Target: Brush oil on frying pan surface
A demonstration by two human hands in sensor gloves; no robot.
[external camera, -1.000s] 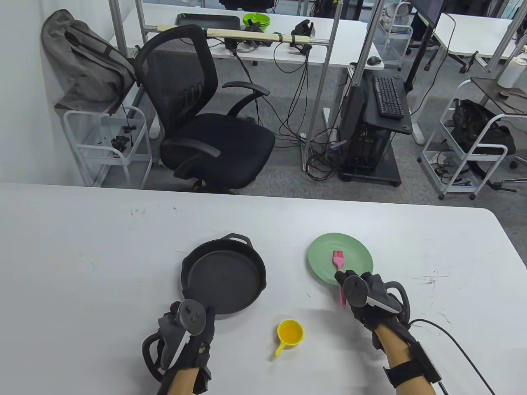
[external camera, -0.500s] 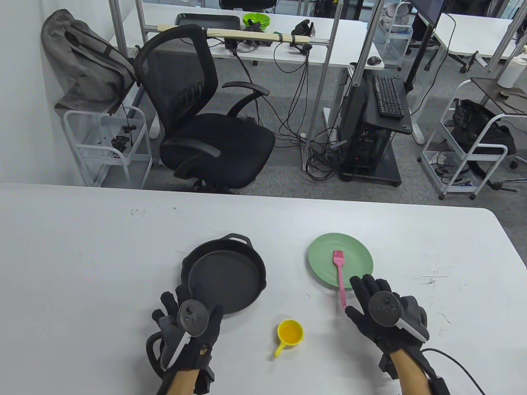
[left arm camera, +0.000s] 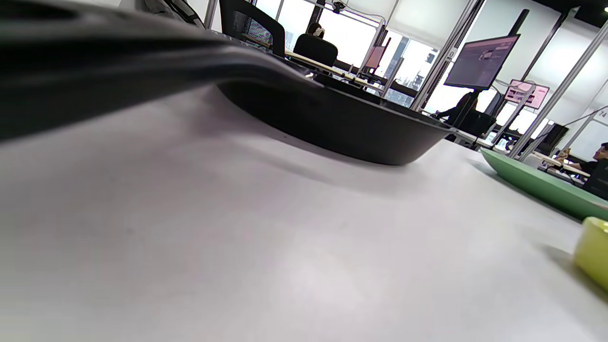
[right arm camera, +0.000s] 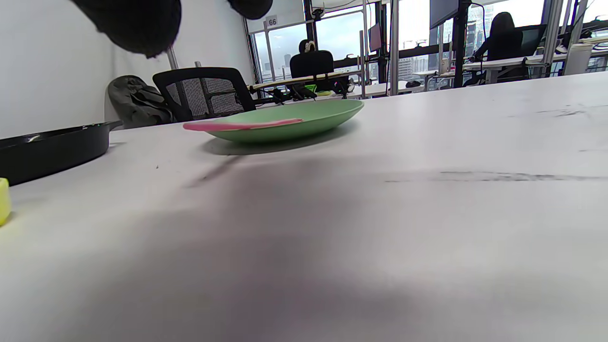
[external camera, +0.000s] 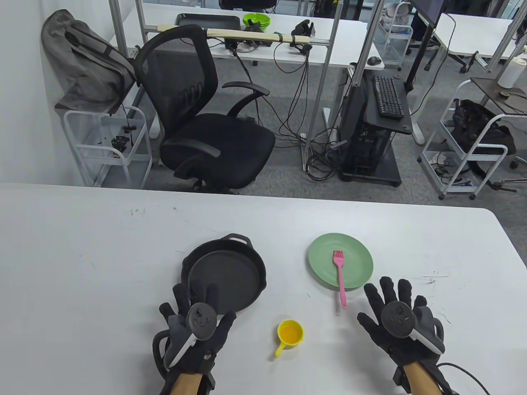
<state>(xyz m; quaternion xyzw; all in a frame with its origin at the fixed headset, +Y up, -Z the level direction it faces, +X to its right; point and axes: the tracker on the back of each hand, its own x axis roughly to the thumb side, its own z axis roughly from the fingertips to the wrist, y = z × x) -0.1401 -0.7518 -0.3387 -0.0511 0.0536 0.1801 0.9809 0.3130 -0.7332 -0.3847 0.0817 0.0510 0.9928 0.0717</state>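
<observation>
on a white table (external camera: 82, 255), a black frying pan (external camera: 224, 279) sits left of centre, its small loop handle pointing away from the person and its long handle running back under the left hand (external camera: 197, 329). the same pan (left arm camera: 332, 118) fills the upper part of the left wrist view, resting flat on the tabletop. the left hand lies palm down with fingers spread over the pan's near rim, gripping nothing; whether the fingertips touch the rim cannot be told.

a pink silicone brush (external camera: 340, 279) lies to the pan's right, bristles on a green plate (external camera: 321, 255) and handle end reaching out past the plate's near rim. in the right wrist view the brush (right arm camera: 242, 125) rests across the plate (right arm camera: 304, 124) with its handle poking off the left side. a small yellow cup (external camera: 290, 333) holding yellow oil stands near the table's front edge, between the two hands, its short handle pointing toward the person.

the right hand (external camera: 397, 321) is flat and wide open, fingers splayed, just beside the plate's near right edge and clear of the brush handle, holding nothing. a tracker sits on the back of each hand.

beyond the table stand a black office chair (external camera: 197, 115) and a white wire cart (external camera: 111, 144).
</observation>
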